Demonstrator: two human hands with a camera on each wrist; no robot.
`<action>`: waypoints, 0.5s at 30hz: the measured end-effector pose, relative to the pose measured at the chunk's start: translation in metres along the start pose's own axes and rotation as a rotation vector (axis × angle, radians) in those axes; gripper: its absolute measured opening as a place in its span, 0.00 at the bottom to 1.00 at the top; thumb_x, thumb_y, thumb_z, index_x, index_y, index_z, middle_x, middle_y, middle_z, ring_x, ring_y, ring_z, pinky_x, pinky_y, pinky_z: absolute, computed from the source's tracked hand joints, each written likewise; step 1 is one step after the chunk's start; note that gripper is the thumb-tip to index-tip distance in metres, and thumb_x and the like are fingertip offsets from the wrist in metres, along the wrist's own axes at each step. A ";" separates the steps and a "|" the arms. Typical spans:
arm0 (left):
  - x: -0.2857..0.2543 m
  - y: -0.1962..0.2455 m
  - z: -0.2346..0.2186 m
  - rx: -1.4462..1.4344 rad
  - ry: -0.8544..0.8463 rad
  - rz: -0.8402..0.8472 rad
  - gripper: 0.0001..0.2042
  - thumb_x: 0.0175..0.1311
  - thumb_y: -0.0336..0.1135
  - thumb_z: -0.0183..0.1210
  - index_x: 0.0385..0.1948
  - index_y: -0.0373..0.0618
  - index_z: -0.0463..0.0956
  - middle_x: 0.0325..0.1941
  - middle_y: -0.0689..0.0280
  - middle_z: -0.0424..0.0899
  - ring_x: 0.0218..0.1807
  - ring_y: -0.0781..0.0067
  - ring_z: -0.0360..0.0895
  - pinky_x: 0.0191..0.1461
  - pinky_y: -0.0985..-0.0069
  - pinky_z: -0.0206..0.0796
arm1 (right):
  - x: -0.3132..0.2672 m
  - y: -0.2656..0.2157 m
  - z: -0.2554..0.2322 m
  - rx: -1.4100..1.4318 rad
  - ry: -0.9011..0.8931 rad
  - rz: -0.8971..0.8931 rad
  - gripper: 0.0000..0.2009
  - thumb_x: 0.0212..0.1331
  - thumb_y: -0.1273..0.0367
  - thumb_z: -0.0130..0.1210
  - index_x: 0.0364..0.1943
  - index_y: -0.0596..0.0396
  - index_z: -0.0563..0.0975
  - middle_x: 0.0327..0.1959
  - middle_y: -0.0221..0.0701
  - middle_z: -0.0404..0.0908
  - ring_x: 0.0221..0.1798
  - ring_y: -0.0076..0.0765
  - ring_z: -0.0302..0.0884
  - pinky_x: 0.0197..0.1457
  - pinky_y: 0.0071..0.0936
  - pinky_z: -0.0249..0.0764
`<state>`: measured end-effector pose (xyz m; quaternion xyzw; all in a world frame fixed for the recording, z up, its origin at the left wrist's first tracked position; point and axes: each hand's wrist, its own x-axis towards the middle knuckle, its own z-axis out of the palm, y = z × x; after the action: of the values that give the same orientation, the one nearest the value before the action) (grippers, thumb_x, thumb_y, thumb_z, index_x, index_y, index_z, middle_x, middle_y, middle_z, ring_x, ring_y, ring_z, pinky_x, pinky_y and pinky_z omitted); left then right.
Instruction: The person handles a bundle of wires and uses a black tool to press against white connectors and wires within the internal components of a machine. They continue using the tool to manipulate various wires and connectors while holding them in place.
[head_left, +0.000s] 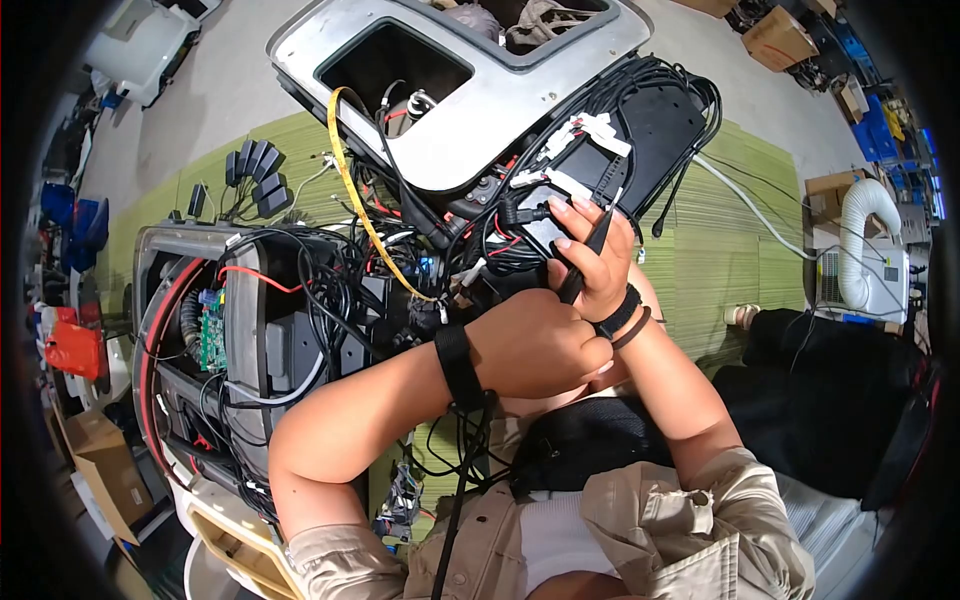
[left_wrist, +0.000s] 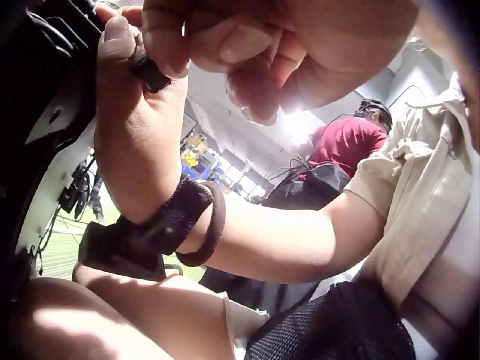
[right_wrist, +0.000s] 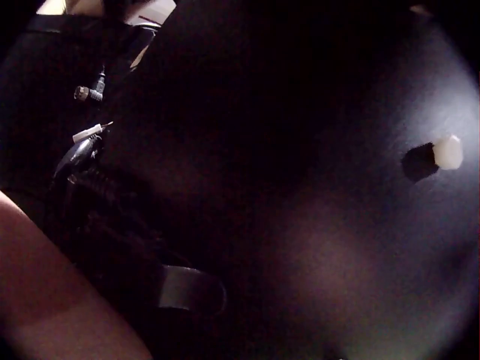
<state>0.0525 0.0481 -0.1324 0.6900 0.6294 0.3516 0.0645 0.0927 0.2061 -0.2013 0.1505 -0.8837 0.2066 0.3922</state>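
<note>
In the head view, my right hand (head_left: pixel 600 265) holds a slim black tool (head_left: pixel 600 238) with a pale pointed tip, like tweezers, running between its fingers. Its fingertips lie over a silvery plate beside a black plug (head_left: pixel 522 212) and white cable ties. My left hand (head_left: pixel 540 345) is bent across the right wrist, knuckles up, fingers curled near the tool's lower end. From the left wrist, curled left fingers (left_wrist: pixel 232 45) show close to a small black piece (left_wrist: pixel 154 75) beside the right thumb; I cannot tell whether they pinch it. The right wrist view is mostly dark.
A white-framed housing (head_left: pixel 450 140) stands ahead, a black panel (head_left: pixel 655 135) ringed by cables to its right. At left sits a grey housing (head_left: pixel 250 310) with a green circuit board (head_left: pixel 213 330). A yellow tape (head_left: pixel 345 165) arches over tangled wires. Another person (left_wrist: pixel 349 146) is behind.
</note>
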 end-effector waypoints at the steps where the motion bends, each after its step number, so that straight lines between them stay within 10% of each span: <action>1: 0.000 0.000 0.000 0.005 0.003 0.000 0.08 0.46 0.33 0.58 0.14 0.48 0.68 0.13 0.68 0.70 0.17 0.67 0.73 0.22 0.72 0.65 | 0.000 0.000 0.000 0.000 0.000 0.000 0.14 0.57 0.67 0.56 0.46 0.45 0.68 0.55 0.35 0.79 0.60 0.42 0.71 0.64 0.41 0.56; 15: 0.003 -0.001 -0.005 0.027 -0.067 -0.011 0.08 0.47 0.35 0.59 0.14 0.48 0.71 0.13 0.66 0.73 0.18 0.67 0.75 0.23 0.72 0.66 | 0.004 -0.003 -0.007 0.094 -0.021 0.058 0.16 0.53 0.68 0.61 0.46 0.44 0.69 0.54 0.33 0.79 0.58 0.45 0.72 0.61 0.43 0.59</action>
<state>0.0490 0.0489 -0.1283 0.6987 0.6353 0.3194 0.0783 0.0957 0.2065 -0.1932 0.1454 -0.8810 0.2576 0.3693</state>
